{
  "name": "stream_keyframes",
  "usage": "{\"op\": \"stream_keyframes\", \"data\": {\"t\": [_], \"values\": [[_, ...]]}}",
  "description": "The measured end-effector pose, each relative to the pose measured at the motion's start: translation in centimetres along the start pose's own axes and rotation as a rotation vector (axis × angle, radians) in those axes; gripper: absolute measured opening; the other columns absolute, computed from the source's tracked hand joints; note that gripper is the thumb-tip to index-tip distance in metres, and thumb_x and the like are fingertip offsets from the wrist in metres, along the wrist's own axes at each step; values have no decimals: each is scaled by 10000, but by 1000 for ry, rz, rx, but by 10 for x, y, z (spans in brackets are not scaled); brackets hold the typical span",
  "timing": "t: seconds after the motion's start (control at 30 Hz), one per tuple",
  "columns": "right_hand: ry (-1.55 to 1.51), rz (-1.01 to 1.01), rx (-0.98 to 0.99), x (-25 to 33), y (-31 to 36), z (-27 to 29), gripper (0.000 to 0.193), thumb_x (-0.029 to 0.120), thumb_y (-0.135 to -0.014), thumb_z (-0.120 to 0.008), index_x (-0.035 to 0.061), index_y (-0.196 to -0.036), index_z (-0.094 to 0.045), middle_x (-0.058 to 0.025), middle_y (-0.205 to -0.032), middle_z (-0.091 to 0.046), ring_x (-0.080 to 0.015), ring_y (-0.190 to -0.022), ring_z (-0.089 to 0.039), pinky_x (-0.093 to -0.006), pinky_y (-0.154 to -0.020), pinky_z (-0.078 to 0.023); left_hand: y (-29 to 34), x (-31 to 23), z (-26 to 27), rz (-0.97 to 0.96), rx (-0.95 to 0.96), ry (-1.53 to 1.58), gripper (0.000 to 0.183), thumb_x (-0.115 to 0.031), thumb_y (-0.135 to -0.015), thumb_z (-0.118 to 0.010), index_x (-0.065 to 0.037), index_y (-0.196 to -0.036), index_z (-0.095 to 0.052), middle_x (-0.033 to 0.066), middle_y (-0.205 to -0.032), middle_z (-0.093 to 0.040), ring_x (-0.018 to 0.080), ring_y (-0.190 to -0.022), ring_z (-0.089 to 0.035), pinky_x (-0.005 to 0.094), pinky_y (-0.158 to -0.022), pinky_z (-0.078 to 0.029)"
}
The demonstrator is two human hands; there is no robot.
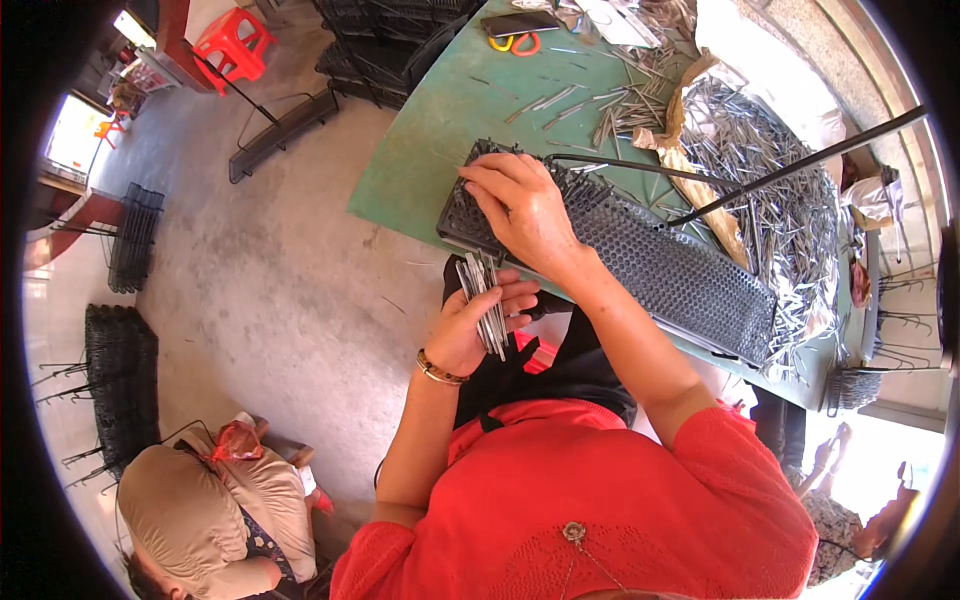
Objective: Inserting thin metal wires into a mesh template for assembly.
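My left hand [461,333], palm up with a bracelet at the wrist, is closed round a bundle of thin metal rods [481,300] beside the near edge of the table. My right hand [535,215] is over the left end of a long black perforated rack [670,268], its fingers bent together at the holes. What those fingertips hold, if anything, is hidden. The rack lies at a slant on the green table [410,170], and a thin black handle [640,164] rises from it. Dark short ends stand up at its left end.
A large heap of metal rods [775,170] lies on paper right of the rack. Loose rods, a phone [520,24] and scissors [515,44] are at the table's far side. Black racks [122,385] and a red stool [233,48] stand around. Another person [200,510] is at lower left.
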State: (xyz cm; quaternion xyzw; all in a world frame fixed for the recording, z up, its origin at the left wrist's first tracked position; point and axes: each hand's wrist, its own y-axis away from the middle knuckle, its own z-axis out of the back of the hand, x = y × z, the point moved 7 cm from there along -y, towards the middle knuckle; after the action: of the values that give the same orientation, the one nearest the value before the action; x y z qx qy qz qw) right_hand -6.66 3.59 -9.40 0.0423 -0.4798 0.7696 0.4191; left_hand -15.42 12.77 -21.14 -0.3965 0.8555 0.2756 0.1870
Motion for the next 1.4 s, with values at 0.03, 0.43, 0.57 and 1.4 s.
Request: {"op": "stream_keyframes", "data": {"t": [0.03,0.43,0.57,1.4], "values": [[-24,-36,-11,-2,0,1,144,113,-776,-672,26,-891,-678,-114,-866,-635,-304,-786,-586,-386,-713,-472,1,-1,0,0,-2,0,325,-118,-950,-469,36,-1236,-469,216,-1179,-584,270,-1011,-620,389,-842,-529],[-803,-926,519,-23,74,-27,250,196,-812,-708,-38,-895,-687,-64,-714,-654,-78,-632,-562,-257,-572,-465,0,-13,-9,-90,75,-36,359,-137,-957,-466,13,-1282,-432,194,-1211,-564,306,-1116,-573,444,-912,-508],[-691,-877,292,-36,64,-12,231,162,-811,-710,-54,-885,-673,-59,-718,-657,-69,-651,-562,-247,-579,-469,-1,-5,-5,-44,32,-16,371,-161,-966,-453,14,-1292,-428,212,-1245,-541,302,-1137,-560,437,-911,-506],[-162,-299,-29,-37,22,-12,188,72,-797,-702,65,-982,-671,-17,-892,-703,-164,-854,-591,-292,-747,-490,-3,19,3,97,-5,10,385,-144,-943,-475,46,-1276,-441,197,-1188,-582,240,-1031,-610,399,-875,-521]]}}
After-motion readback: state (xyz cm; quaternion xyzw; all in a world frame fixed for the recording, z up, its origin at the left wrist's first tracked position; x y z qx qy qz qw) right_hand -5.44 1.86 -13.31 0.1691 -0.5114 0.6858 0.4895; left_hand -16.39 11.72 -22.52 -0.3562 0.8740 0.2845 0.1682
